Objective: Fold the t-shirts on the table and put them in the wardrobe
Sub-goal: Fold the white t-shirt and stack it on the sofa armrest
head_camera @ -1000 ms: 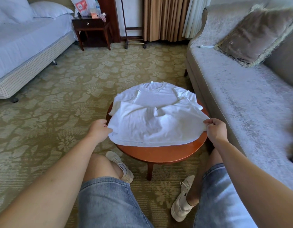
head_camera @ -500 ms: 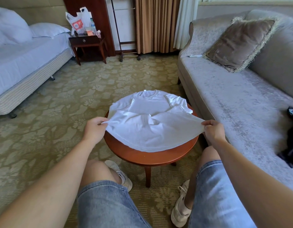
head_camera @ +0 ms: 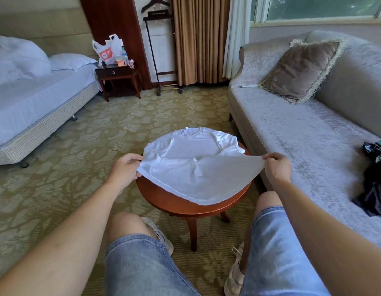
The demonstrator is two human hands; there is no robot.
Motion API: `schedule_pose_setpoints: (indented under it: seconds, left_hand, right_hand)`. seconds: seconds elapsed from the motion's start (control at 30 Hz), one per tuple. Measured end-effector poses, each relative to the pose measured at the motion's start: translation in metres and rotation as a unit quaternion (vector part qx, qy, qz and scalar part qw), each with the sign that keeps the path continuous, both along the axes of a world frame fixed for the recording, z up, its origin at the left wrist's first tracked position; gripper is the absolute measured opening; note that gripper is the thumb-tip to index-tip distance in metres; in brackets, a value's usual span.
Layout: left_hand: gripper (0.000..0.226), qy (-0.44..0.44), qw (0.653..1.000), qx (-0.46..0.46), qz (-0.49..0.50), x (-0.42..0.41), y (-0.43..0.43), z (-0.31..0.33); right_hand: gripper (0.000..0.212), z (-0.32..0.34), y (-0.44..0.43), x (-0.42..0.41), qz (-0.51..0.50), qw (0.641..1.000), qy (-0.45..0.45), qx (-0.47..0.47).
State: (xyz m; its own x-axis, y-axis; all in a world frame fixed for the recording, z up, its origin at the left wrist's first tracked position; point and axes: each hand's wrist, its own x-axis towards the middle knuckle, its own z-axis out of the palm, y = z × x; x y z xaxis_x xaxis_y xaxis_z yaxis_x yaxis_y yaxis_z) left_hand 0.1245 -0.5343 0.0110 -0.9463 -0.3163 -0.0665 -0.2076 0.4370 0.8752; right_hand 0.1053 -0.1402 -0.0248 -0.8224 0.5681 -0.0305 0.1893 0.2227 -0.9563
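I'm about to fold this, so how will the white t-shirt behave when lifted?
Probably floppy: the white t-shirt sags between the left hand and right hand. Likely light, since finger pinches alone hold its hem up. It may slide on the glossy round table.

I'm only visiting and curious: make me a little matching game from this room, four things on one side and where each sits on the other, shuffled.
Things:
1. white t-shirt
2. fringed cushion
3. plastic bag
4. dark clothing

Places:
A. on the nightstand
B. leaning on the sofa backrest, far end
C. lying on the sofa seat, near end
D. on the round table, pinched at its sides by the left hand and right hand

Pairs: 1-D, 2-B, 3-A, 4-C.
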Motion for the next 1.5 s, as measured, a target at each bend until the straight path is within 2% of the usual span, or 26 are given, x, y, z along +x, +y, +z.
schedule_pose_setpoints:
  seconds: [0.13,0.3,0.43,0.53,0.73,0.83,0.97,1.13,1.4,1.5]
  left_hand:
    - [0.028,-0.023,0.999,-0.023,-0.032,0.008,0.002,0.003]
    - [0.035,0.001,0.999,-0.04,-0.016,0.014,0.002,0.001]
    - [0.024,-0.009,0.998,-0.049,-0.028,0.015,0.0,-0.012]
    - [0.024,-0.017,0.998,-0.057,-0.031,0.015,-0.002,-0.02]
    - [0.018,-0.043,0.997,0.042,-0.042,0.017,-0.004,-0.03]
    - [0.019,-0.033,0.998,0.052,-0.028,0.017,-0.006,-0.035]
    - [0.028,-0.04,0.998,0.027,-0.036,0.012,-0.005,-0.041]
    - [0.027,-0.043,0.996,-0.062,-0.046,0.005,-0.001,-0.043]
    - [0.023,-0.019,0.983,-0.175,-0.052,0.002,0.005,-0.046]
    - [0.028,-0.034,0.982,-0.172,-0.067,0.001,0.005,-0.046]
  right_hand:
    - [0.031,0.012,0.007,0.009,-0.016,1.0,0.019,0.014]
    - [0.032,0.015,0.021,0.015,-0.043,0.998,-0.017,0.042]
    - [0.03,0.008,0.02,0.014,-0.036,0.998,-0.041,0.043]
    - [0.028,0.003,0.017,0.012,-0.04,0.997,-0.049,0.038]
    - [0.028,-0.006,0.013,0.007,-0.059,0.996,-0.059,0.03]
    - [0.031,-0.01,0.01,0.004,-0.053,0.998,-0.042,0.017]
    - [0.031,-0.017,0.008,0.001,-0.004,1.0,-0.013,-0.027]
    - [0.028,-0.024,0.011,-0.002,0.029,0.998,-0.003,-0.063]
    - [0.029,-0.036,0.021,-0.005,0.004,0.997,-0.009,-0.072]
    - [0.029,-0.039,0.022,-0.006,-0.002,0.997,-0.007,-0.076]
